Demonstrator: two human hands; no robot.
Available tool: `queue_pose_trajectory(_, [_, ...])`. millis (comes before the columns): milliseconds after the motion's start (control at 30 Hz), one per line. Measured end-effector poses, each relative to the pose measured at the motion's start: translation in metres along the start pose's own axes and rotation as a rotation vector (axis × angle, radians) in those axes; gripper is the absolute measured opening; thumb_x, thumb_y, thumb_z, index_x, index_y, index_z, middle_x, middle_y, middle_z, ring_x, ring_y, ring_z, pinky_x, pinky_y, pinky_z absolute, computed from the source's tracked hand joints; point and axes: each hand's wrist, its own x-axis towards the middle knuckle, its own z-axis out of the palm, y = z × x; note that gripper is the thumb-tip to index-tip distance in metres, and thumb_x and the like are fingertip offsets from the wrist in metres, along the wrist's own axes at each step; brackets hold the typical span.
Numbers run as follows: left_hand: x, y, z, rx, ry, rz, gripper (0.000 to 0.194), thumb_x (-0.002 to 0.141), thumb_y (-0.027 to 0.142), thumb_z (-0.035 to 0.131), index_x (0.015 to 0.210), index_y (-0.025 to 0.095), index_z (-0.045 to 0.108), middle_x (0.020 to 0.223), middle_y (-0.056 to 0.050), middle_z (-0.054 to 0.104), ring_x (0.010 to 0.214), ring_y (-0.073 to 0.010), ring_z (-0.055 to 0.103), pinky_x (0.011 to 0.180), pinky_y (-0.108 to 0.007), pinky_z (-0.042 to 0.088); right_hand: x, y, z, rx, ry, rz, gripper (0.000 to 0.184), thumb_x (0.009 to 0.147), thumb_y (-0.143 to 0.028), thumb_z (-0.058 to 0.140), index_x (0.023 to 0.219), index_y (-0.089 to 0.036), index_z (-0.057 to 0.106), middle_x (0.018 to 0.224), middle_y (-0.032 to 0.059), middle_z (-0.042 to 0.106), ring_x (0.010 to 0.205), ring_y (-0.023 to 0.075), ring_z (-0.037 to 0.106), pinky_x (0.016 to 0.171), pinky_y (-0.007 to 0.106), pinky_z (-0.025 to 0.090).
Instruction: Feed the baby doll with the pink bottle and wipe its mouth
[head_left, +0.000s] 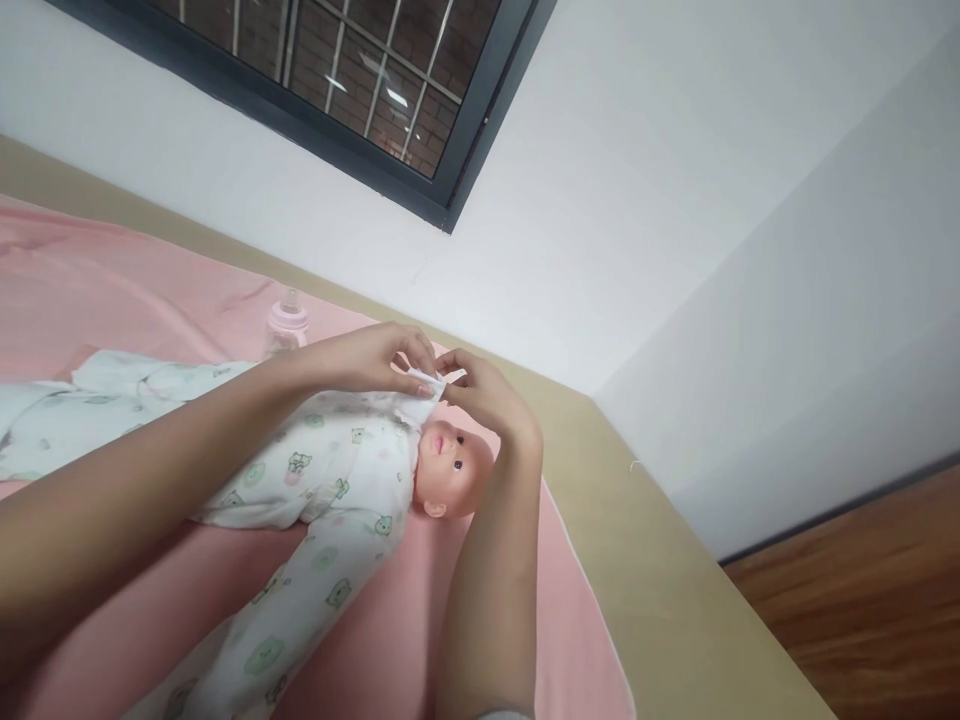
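A baby doll (448, 462) lies on its back on a pink blanket (112, 290), dressed in a white romper (337, 480) printed with small green bears. My left hand (375, 358) reaches across the doll's chest and pinches the white collar of the romper (421, 388) beside the doll's neck. My right hand (486, 398) comes in from the other side, above the doll's head, and pinches the same collar edge. The fingertips of both hands meet there, closed on the fabric. My forearms hide part of the doll's body and one arm.
A pink baby bottle (286, 325) stands on the blanket behind the doll. The blanket lies on a tan mattress (675, 600) against a white wall with a dark-framed window (360, 90). Wooden floor (877, 600) shows at the right.
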Motion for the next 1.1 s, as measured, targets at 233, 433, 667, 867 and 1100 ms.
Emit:
queue_pose_trajectory(233, [-0.001, 0.006, -0.002, -0.139, 0.088, -0.019, 0.032, 0.078, 0.046, 0.062, 0.093, 0.019, 0.071, 0.097, -0.004, 0.070, 0.091, -0.0203, 0.062, 0.081, -0.028, 0.045, -0.002, 0.010, -0.006, -0.011, -0.003, 0.088, 0.043, 0.071, -0.027, 0.065, 0.112, -0.023, 0.055, 0.105, 0.0025, 0.062, 0.084, 0.0140, 0.060, 0.073, 0.028, 0.047])
queue_pose_trajectory(433, [-0.001, 0.004, 0.002, -0.103, -0.062, -0.037, 0.024, 0.078, 0.039, 0.062, 0.086, 0.017, 0.069, 0.082, -0.001, 0.069, 0.068, -0.0135, 0.058, 0.061, -0.022, 0.041, 0.000, 0.053, -0.021, 0.226, -0.033, 0.101, 0.043, 0.076, -0.038, 0.065, 0.114, -0.021, 0.056, 0.104, 0.0061, 0.064, 0.089, 0.0159, 0.063, 0.083, 0.032, 0.047])
queue_pose_trajectory(667, [0.004, 0.004, 0.029, 0.035, -0.183, -0.022, 0.018, 0.075, 0.030, 0.060, 0.084, 0.018, 0.071, 0.082, 0.000, 0.070, 0.069, -0.0145, 0.058, 0.062, -0.022, 0.040, 0.015, 0.119, -0.014, 0.713, 0.002, 0.099, 0.040, 0.073, -0.046, 0.066, 0.105, -0.022, 0.061, 0.100, 0.0062, 0.068, 0.084, 0.0141, 0.065, 0.083, 0.031, 0.049])
queue_pose_trajectory(867, [0.007, 0.003, 0.045, 0.087, -0.190, -0.104, 0.020, 0.070, 0.025, 0.060, 0.084, 0.020, 0.072, 0.082, 0.001, 0.070, 0.066, -0.0143, 0.059, 0.056, -0.022, 0.040, 0.022, 0.160, 0.021, 0.997, 0.072, 0.160, 0.037, 0.071, -0.045, 0.067, 0.102, -0.024, 0.062, 0.102, 0.0031, 0.068, 0.090, 0.0145, 0.064, 0.086, 0.030, 0.049])
queue_pose_trajectory(1100, [0.008, -0.001, 0.046, 0.142, -0.182, -0.129, 0.022, 0.070, 0.028, 0.059, 0.086, 0.023, 0.073, 0.080, 0.001, 0.069, 0.065, -0.0154, 0.059, 0.055, -0.023, 0.039, 0.020, 0.174, 0.042, 1.016, 0.099, 0.301, 0.036, 0.073, -0.045, 0.063, 0.102, -0.023, 0.060, 0.109, 0.0059, 0.066, 0.103, 0.0211, 0.062, 0.089, 0.038, 0.049])
